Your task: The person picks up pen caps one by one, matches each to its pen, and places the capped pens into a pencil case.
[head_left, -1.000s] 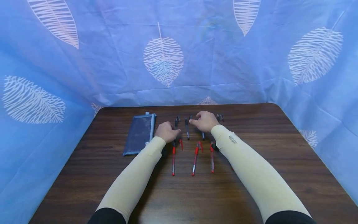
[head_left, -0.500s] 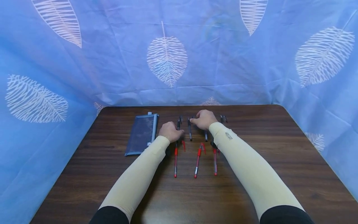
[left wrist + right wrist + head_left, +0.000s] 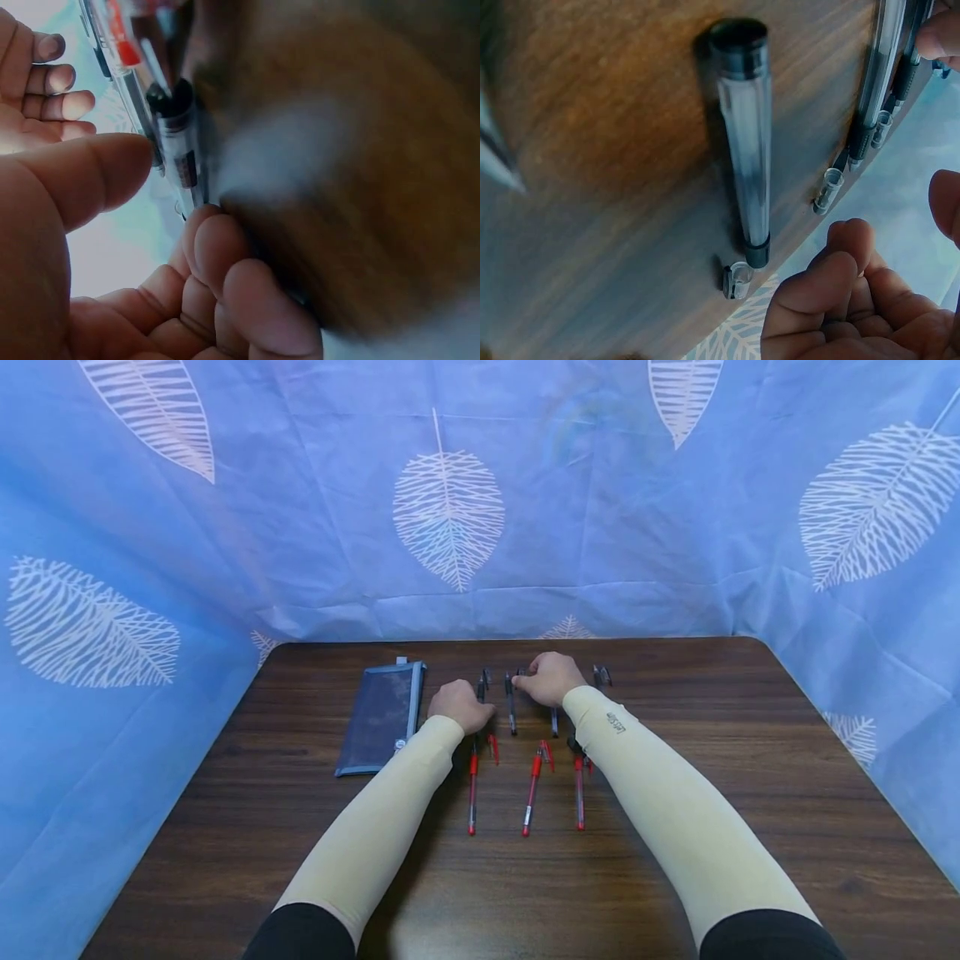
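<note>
Both my hands are out over the far half of the desk (image 3: pixel 247 827). I have the left hand (image 3: pixel 461 706) straddling the leftmost black pen (image 3: pixel 481 690), thumb to one side and fingers to the other; from its wrist view I cannot tell whether they pinch the barrel. My right hand (image 3: pixel 553 679) holds nothing, its fingers loosely curled and the thumb apart from them. Left of the left hand lies a mesh pouch (image 3: pixel 375 718) with blue edging. Nearer to me, three red pens (image 3: pixel 532 793) lie in a row, each running near to far. As I judge it, the coming move turns on the leftmost black pen: it also runs near to far, grip end far, and the left hand is clearly the nearer one. Between the hands lies a second black pen (image 3: pixel 511 706). Smallest are the caps; the leftmost black pen's clear cap (image 3: pixel 487 677) sits beside its far end, on the right.
</note>
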A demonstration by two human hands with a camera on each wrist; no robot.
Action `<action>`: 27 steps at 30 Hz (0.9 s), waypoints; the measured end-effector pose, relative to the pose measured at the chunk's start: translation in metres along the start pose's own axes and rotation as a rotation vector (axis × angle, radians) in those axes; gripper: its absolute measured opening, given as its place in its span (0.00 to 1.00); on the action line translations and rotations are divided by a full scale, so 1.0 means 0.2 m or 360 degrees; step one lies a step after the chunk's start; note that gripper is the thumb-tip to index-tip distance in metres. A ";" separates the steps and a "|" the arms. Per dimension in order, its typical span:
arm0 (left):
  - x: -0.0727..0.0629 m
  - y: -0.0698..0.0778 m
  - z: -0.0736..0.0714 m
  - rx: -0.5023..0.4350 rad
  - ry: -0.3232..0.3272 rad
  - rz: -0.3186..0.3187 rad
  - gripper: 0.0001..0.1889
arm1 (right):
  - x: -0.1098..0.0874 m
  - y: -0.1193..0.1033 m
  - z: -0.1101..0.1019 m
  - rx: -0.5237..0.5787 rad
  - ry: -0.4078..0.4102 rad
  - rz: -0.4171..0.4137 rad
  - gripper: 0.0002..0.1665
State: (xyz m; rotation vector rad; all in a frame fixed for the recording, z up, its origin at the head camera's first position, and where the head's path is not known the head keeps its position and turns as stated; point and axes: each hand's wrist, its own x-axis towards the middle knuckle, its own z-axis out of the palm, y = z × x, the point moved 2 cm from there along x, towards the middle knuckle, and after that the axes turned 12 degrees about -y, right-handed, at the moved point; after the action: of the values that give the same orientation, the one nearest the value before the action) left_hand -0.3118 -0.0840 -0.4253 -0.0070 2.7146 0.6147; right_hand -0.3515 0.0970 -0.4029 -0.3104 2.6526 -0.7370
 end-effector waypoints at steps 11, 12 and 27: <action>0.00 0.02 -0.01 0.0078 0.0019 -0.0039 0.21 | -0.01 0.01 -0.02 -0.0007 -0.0001 0.0027 0.33; 0.00 0.02 -0.01 0.0077 0.0017 -0.0041 0.21 | -0.01 0.01 -0.02 -0.0005 -0.0003 0.0031 0.33; -0.02 -0.02 -0.01 -0.0120 -0.0003 0.0048 0.26 | 0.06 -0.02 0.00 -0.0058 -0.0033 0.0011 0.33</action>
State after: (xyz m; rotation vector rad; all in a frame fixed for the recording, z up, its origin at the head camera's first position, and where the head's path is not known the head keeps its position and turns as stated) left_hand -0.3093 -0.0889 -0.4245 0.0158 2.6929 0.7249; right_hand -0.3610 0.0897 -0.4041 -0.3169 2.6484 -0.6805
